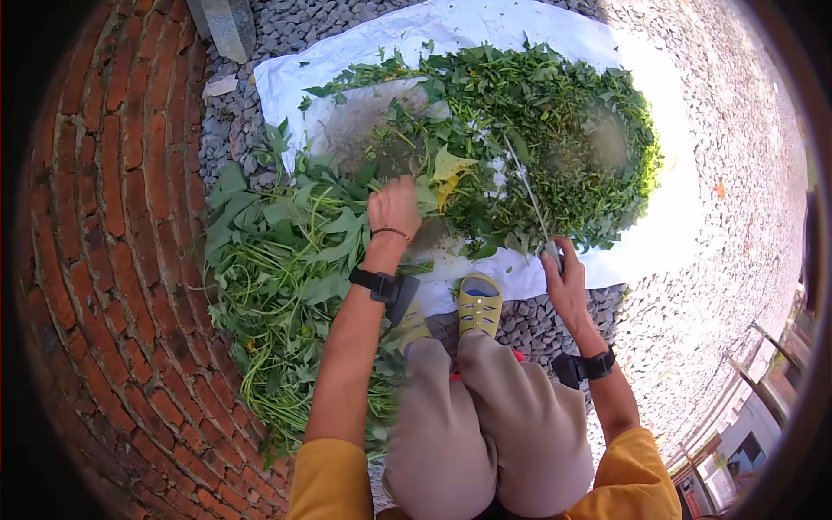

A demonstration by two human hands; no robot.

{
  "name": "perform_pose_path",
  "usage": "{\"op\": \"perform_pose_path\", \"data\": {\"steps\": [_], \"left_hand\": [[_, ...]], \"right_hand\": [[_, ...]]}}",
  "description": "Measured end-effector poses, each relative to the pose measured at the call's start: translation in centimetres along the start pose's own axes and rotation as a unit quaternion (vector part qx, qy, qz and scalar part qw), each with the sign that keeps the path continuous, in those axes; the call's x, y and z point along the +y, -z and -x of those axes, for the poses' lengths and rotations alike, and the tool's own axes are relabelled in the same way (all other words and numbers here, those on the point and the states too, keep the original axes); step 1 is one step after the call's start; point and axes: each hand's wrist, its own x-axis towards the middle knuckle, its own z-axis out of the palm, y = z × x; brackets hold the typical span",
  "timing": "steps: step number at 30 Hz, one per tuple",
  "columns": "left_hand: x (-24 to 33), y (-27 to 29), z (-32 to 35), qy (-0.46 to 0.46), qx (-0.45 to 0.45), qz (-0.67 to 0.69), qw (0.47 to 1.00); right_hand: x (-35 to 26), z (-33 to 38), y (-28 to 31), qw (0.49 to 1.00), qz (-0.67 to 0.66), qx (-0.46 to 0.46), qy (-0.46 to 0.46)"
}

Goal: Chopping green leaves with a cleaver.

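Observation:
My left hand (395,208) is closed round a bunch of leafy green stems (425,195) over a worn grey board (342,126). A yellowed leaf (449,165) sticks out beside its fingers. My right hand (565,270) grips the handle of a long, thin-bladed knife (525,184). The blade points away from me and a little left, above the chopped greens (555,104), apart from the bunch. Those cut leaves and stems form a wide heap on a white sheet (520,22). Left of my left arm lies a large pile of uncut leafy stems (286,295).
A brick wall (130,217) rises along the left. Grey gravel (303,22) surrounds the sheet, brightly sunlit at the right. A concrete block (227,30) stands at the far left. My feet, in olive-yellow clogs (479,305), are at the sheet's near edge.

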Motion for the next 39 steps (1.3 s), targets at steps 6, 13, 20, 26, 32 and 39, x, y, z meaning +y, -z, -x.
{"op": "perform_pose_path", "data": {"steps": [6,13,20,26,32,39], "left_hand": [[-0.3,-3.7,-1.5,0.053,0.014,-0.024,0.998],[-0.1,-5.6,-1.0,0.062,0.053,-0.053,0.995],[0.0,-5.6,-0.6,0.036,0.031,-0.048,0.998],[0.0,-5.2,-1.2,0.067,0.015,-0.029,0.997],[-0.1,-5.9,-1.4,0.074,0.014,-0.043,0.996],[0.0,-5.8,-1.4,0.063,0.036,-0.016,0.997]], "right_hand": [[-3.7,-3.4,-4.1,0.992,0.001,-0.046,0.116],[-2.9,-5.6,-7.9,0.973,0.193,-0.058,0.113],[-4.6,-13.2,-15.2,0.964,0.207,0.011,0.167],[-6.5,-11.9,-10.5,0.976,0.139,-0.026,0.168],[-4.7,-4.6,-7.4,0.970,0.212,-0.092,0.080],[-2.9,-9.8,-16.2,0.966,0.206,-0.004,0.155]]}}
